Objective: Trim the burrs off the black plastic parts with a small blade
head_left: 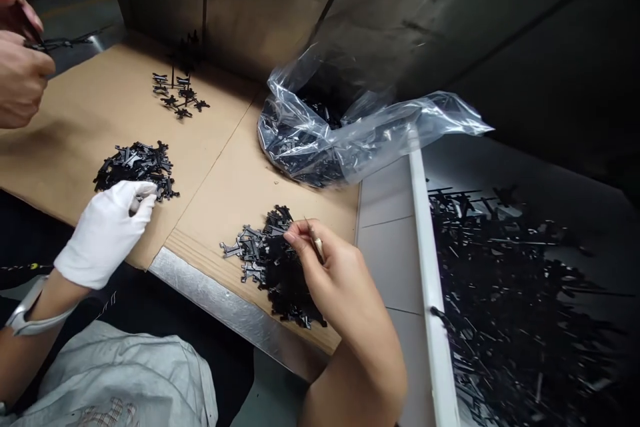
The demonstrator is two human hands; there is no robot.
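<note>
My left hand (106,232) wears a white fabric glove. Its fingertips pinch something small at the edge of a heap of black moulded plastic parts (135,170). My bare right hand (325,267) rests over a second heap of black and grey parts (265,267), gripping a slim pointed tool with a pale handle (317,245). Both heaps lie on a tan cardboard sheet (235,170). Farther back stands a looser group of cross-shaped parts (180,97).
A co-worker's hands (20,60) work at the upper left. A clear plastic bag of black parts (320,143) sits at the cardboard's far corner. Right of a white rail (431,273) lies a large mass of black runners (515,293). A metal strip (225,300) edges the table.
</note>
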